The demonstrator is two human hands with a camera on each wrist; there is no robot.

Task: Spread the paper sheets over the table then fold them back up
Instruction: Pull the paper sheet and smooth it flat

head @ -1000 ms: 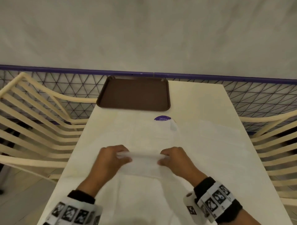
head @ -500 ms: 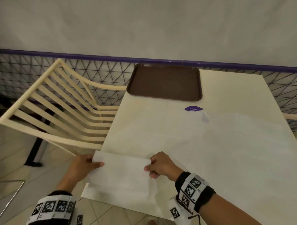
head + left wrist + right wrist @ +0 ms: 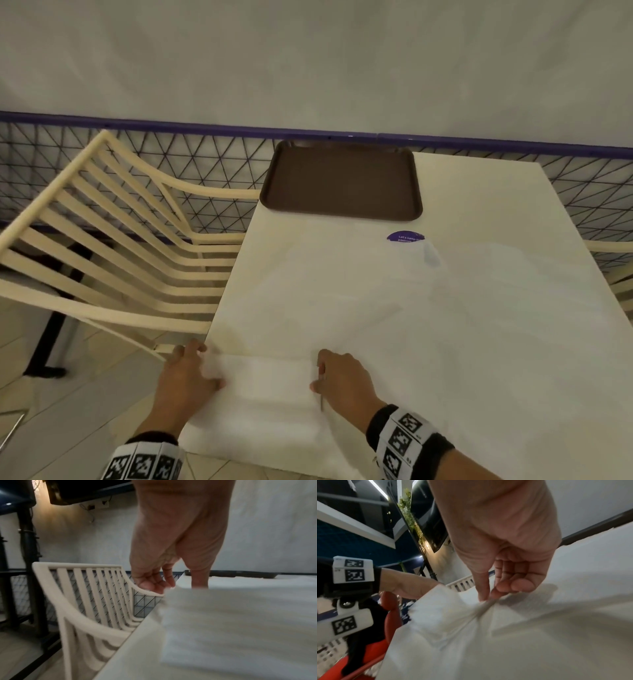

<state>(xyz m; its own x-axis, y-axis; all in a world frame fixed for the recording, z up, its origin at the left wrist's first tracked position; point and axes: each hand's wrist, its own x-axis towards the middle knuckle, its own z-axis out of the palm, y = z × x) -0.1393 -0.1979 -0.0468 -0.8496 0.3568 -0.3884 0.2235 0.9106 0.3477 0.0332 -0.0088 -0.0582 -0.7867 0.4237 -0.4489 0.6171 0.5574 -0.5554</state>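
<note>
A folded white paper sheet [image 3: 267, 394] lies at the near left corner of the cream table [image 3: 479, 192]. My left hand [image 3: 191, 370] holds its left edge, thumb on top and fingers curled at the edge [image 3: 171, 586]. My right hand [image 3: 339, 377] pinches its right edge between thumb and fingers, and the paper creases there [image 3: 486, 596]. Thin white sheets [image 3: 342, 291] lie spread flat over the middle and right of the table, and the folded sheet rests on them.
A brown tray [image 3: 342, 181] sits at the far end, with a purple round sticker [image 3: 404, 236] just in front of it. A cream slatted chair [image 3: 102, 240] stands close to the table's left edge, another chair [image 3: 616, 246] at the right. A black mesh fence [image 3: 205, 171] runs behind.
Both hands have carried the folded sheet from the middle of the table to its near left corner and set it down there. The head view has swung left.
</note>
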